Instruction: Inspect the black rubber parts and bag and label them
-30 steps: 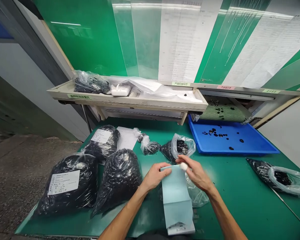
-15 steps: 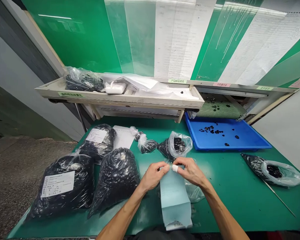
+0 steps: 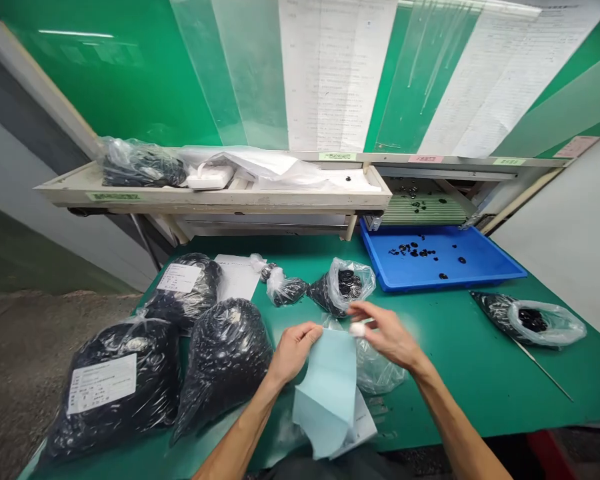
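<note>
My left hand (image 3: 293, 349) pinches the top left corner of a pale blue sheet (image 3: 327, 390) that hangs down toward the table's near edge. My right hand (image 3: 383, 333) hovers just right of the sheet's top, blurred by motion, a white wrap on one fingertip and something thin between its fingers. Under the sheet lie a white printed label (image 3: 363, 427) and a clear plastic bag (image 3: 377, 370). An open bag of black round parts (image 3: 343, 290) sits just beyond both hands.
Three large bags of black parts (image 3: 113, 387) (image 3: 225, 360) (image 3: 183, 290) fill the left of the green table (image 3: 455, 360). A blue tray (image 3: 490, 267) with loose black parts stands at the back right, another open bag (image 3: 533, 320) at the right. A cream shelf (image 3: 215, 193) overhangs the back.
The right hand has let go of the sheet's top and lifted off to the right. The sheet now swings tilted from the left hand alone. The view has shifted left.
</note>
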Motion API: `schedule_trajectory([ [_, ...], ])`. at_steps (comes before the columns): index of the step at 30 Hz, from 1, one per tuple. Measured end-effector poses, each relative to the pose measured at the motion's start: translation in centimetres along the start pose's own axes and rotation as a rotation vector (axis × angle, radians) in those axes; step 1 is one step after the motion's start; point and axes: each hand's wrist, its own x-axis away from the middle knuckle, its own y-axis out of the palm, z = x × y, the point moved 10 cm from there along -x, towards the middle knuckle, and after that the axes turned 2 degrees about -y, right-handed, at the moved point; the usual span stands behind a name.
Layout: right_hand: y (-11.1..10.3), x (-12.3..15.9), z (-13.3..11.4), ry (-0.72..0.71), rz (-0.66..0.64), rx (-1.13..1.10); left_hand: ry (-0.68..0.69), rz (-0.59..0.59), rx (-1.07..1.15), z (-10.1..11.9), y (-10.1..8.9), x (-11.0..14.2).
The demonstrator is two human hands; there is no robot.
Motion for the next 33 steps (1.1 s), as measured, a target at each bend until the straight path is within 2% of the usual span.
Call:
schedule_trajectory([
  [2, 2.4, -0.3, -1.1, -0.039, -0.088, 0.015, 0.004, -0.037, 0.027, 0.8, 0.8, -0.1],
  [4, 2.7, -0.5, -0.9, -0.043, -0.066, 0.037, -0.037, -0.037, 0.147, 0.4, 0.5, -0.2],
  [8, -0.6, -0.4, 1.3, 0.004, 0.114, 0.006, -0.128, 0.150, 0.362, -2.8, -3.1, -0.1],
  [10, -1.9, -0.5, 1.8, 0.018, 0.185, -0.012, -0.134, 0.198, 0.369, -3.8, -3.8, 0.0],
  [12, -1.9, -0.9, 1.0, -0.015, 0.214, -0.009, -0.123, 0.192, 0.361, -3.7, -3.1, -0.1],
  [13, -1.2, -1.2, 0.2, -0.051, 0.197, 0.003, -0.109, 0.174, 0.345, -3.3, -2.5, -0.2],
  [15, 1.1, -1.9, -1.7, -0.133, 0.090, 0.054, -0.061, 0.120, 0.275, -1.7, -1.0, -0.4],
  [17, 3.3, -2.3, -2.6, -0.160, -0.032, 0.099, -0.023, 0.057, 0.203, -0.6, 0.0, -0.6],
  [19, 3.3, -2.3, -2.1, -0.111, -0.037, 0.085, -0.058, 0.049, 0.253, -1.0, -0.3, -0.7],
  [23, -0.3, -2.3, 0.0, 0.014, 0.134, 0.019, -0.217, 0.333, 0.632, -5.4, -3.6, -0.1],
  [24, -0.7, -2.4, 0.4, 0.029, 0.139, 0.011, -0.223, 0.349, 0.683, -6.0, -3.4, 0.1],
  [25, -0.7, -2.7, 0.7, 0.043, 0.132, -0.003, -0.217, 0.297, 0.712, -6.0, -2.4, 0.1],
  [28, 0.0, -3.6, 1.8, 0.100, 0.132, -0.038, -0.208, -0.013, 0.772, -4.5, 2.7, 0.3],
  [29, 0.2, -3.8, 2.2, 0.126, 0.148, -0.042, -0.216, -0.081, 0.795, -4.0, 4.1, 0.6],
  [31, 0.6, -3.9, 3.4, 0.181, 0.183, -0.043, -0.248, -0.113, 0.842, -3.5, 5.5, 1.1],
  [33, 0.8, -3.7, 4.8, 0.238, 0.220, -0.044, -0.294, -0.053, 0.874, -3.8, 5.4, 1.5],
])
